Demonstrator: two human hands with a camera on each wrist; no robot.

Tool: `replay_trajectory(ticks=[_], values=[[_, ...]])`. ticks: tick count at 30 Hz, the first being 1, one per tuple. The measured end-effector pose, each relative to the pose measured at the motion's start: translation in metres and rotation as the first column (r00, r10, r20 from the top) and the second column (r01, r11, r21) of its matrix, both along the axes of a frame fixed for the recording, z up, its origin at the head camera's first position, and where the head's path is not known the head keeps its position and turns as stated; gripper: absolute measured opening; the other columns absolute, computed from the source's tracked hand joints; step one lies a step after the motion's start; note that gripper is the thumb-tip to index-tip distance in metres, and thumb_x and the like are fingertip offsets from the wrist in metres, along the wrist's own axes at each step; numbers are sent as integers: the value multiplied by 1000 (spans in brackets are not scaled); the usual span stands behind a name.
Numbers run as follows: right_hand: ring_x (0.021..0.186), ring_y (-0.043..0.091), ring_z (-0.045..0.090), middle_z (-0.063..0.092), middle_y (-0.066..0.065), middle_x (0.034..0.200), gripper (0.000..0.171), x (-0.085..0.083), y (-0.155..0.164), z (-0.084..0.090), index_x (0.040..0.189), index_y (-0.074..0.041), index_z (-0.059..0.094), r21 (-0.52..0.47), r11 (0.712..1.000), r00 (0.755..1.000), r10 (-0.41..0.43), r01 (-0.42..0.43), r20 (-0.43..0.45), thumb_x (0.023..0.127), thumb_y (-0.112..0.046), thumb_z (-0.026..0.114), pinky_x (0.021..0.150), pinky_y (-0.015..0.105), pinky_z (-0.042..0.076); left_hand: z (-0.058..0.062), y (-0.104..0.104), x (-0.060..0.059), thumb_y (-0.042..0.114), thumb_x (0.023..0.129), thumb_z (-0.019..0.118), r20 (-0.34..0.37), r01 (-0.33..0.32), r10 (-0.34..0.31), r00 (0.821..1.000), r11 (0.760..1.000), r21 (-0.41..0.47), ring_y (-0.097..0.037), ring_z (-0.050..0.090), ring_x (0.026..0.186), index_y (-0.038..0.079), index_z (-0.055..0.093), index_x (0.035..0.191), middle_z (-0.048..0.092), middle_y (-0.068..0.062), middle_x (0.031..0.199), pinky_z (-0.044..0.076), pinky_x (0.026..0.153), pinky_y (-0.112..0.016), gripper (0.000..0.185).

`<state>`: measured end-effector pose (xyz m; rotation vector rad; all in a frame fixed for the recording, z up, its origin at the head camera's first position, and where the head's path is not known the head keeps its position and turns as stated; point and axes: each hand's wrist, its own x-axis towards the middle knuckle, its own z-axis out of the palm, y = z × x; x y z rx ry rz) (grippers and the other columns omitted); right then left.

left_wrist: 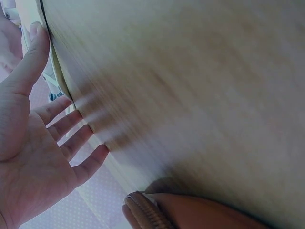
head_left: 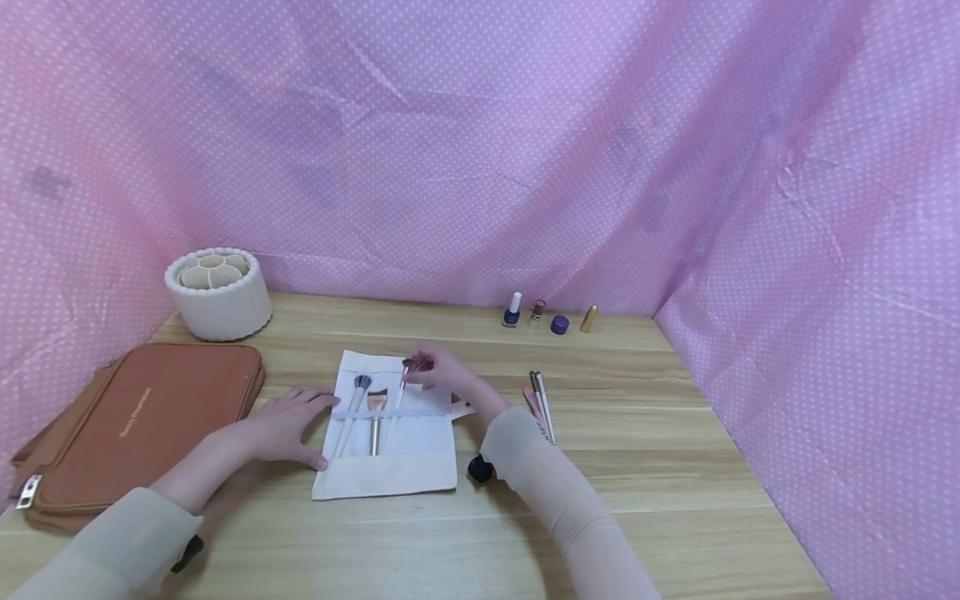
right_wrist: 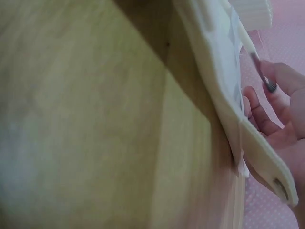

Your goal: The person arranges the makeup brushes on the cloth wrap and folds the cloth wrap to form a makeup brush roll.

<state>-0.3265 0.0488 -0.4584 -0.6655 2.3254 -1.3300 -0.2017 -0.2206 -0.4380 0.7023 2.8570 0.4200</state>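
Observation:
A white fabric brush roll (head_left: 386,477) lies unfolded on the table, with several makeup brushes tucked behind its band. A fluffy dark-tipped brush (head_left: 362,385) is on its left, and a flat, wide-headed brush (head_left: 377,402) sits in the middle. At the right, my right hand (head_left: 444,371) pinches a slim white makeup brush (right_wrist: 249,45) close to its bristles; its handle runs down into the roll. My left hand (head_left: 288,423) has its fingers spread, thumb and fingertips touching the roll's left edge. The roll's strap (right_wrist: 267,157) with a buttonhole sticks out below the right hand.
A brown zipped case (head_left: 180,417) lies at the left, with a white ribbed, divided holder (head_left: 225,308) behind it. More brushes (head_left: 542,404) lie right of the right forearm. Nail polish (head_left: 512,312), a purple jar (head_left: 559,325) and a gold tube (head_left: 588,318) stand at the back.

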Motion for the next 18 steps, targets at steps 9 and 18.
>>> replay_trajectory(ticks=[9, 18], values=[[78, 8, 49, 58, -6, 86, 17, 6, -3, -4, 97, -19, 67, 186, 972, 986, 157, -143, -60, 81, -22, 74, 71, 21, 41, -1, 0, -1, 67, 60, 74, -3, 2, -2, 1000, 1000, -2, -44, 37, 126, 3, 46, 135, 43, -20, 139, 35, 92, -65, 103], [79, 8, 48, 58, -5, 87, 19, 15, -2, 4, 100, -21, 67, 215, 965, 983, 168, -148, -74, 82, -23, 74, 71, 21, 40, -3, -1, -1, 66, 60, 75, -10, -8, 8, 1000, 1000, -2, -43, 37, 126, 3, 46, 135, 42, -20, 139, 34, 92, -65, 102]])
